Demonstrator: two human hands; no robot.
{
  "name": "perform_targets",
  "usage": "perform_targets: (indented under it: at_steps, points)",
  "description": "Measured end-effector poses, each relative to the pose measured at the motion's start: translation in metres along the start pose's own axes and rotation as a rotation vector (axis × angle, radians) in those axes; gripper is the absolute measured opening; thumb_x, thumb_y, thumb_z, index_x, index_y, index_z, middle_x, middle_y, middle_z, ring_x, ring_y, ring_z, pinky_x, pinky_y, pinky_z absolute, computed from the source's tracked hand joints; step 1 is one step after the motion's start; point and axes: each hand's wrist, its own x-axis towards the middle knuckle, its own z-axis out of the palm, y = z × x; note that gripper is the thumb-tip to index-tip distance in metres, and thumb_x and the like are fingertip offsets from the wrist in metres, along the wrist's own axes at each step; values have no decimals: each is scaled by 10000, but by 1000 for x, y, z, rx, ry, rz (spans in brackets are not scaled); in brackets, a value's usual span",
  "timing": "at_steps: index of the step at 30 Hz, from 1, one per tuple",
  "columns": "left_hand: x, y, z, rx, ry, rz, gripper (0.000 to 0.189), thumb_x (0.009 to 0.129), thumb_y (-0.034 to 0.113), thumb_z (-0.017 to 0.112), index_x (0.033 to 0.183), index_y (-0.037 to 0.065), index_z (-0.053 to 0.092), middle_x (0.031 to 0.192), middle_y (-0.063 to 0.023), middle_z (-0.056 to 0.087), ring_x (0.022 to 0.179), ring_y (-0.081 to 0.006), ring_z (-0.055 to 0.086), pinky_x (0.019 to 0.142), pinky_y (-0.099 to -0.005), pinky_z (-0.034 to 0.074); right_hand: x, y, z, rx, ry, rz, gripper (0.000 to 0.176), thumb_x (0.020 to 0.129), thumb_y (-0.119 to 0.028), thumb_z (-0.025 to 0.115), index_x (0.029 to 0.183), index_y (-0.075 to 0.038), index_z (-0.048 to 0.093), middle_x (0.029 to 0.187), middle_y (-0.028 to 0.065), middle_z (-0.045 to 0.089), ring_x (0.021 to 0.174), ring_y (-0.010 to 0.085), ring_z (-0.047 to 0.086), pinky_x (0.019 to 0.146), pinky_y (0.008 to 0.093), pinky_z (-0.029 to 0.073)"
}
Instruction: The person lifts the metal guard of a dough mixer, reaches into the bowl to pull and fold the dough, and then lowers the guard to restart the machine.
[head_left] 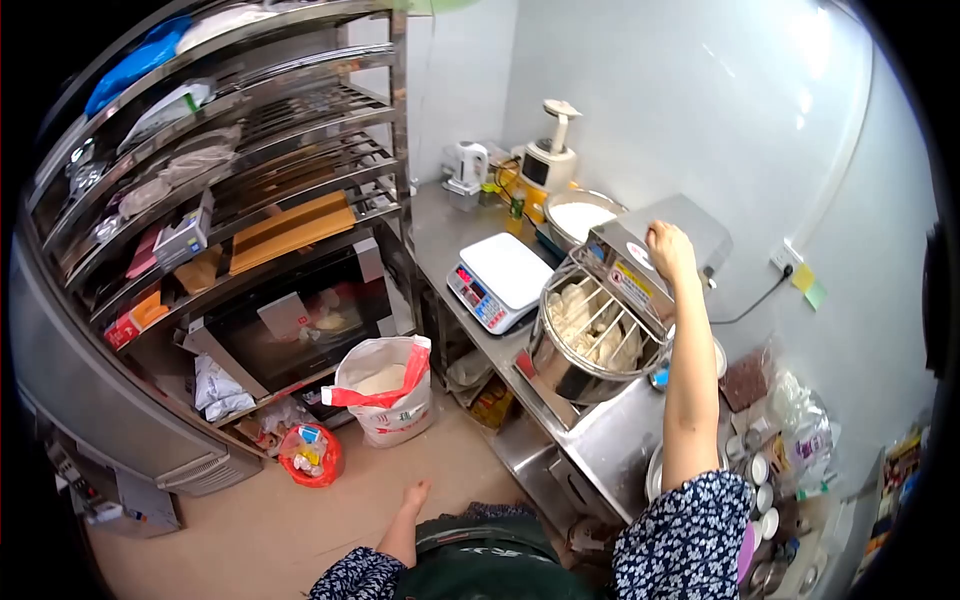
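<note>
My right hand [670,250] reaches out to the metal head of a dough mixer [708,243], its fingers curled against the front upper part. What lies under those fingers, perhaps a control, is hidden. Below it, pale dough in lumps [577,308] fills the steel mixing bowl [565,370], behind a wire guard [612,317]. My left hand [415,496] hangs low by my side over the floor, loosely closed, with nothing visible in it. Left of the bowl stands a white digital scale [508,272] with lit red digits.
Behind the mixer sit a bowl of white powder [583,217], a cream-coloured appliance [549,165] and a white kettle [468,165]. An open flour sack [395,415] and a red-bagged bin [312,458] stand on the floor before a tall rack [400,110]. Cups and plastic bags [800,415] crowd the right.
</note>
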Motion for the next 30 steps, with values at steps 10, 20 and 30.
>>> perform_targets:
  at_steps: [10, 20, 30]
  points:
    - [-54, -102, -53, 139, 36, -440, 614, 830, 477, 665, 1121, -63, 677, 1185, -274, 646, 1132, -396, 613, 960, -413, 476, -4, -13, -10, -93, 35, 83, 294, 928, -291, 571, 859, -20, 664, 913, 171, 681, 924, 342, 644, 811, 456, 516]
    - [-32, -45, -35, 300, -172, -145, 518, 885, 437, 628, 1151, -3, 690, 1217, -221, 651, 1152, -383, 600, 993, -414, 455, -9, -16, -10, -147, 101, 36, 316, 931, -301, 577, 826, -16, 662, 869, 163, 681, 871, 335, 656, 777, 444, 531]
    - [-36, -57, -40, 394, -270, -199, 588, 876, 504, 611, 1144, -14, 682, 1224, -236, 639, 1179, -372, 583, 1002, -403, 445, -6, -16, -11, -118, 66, 79, 343, 935, -330, 568, 866, -14, 682, 906, 173, 694, 902, 334, 666, 814, 450, 533]
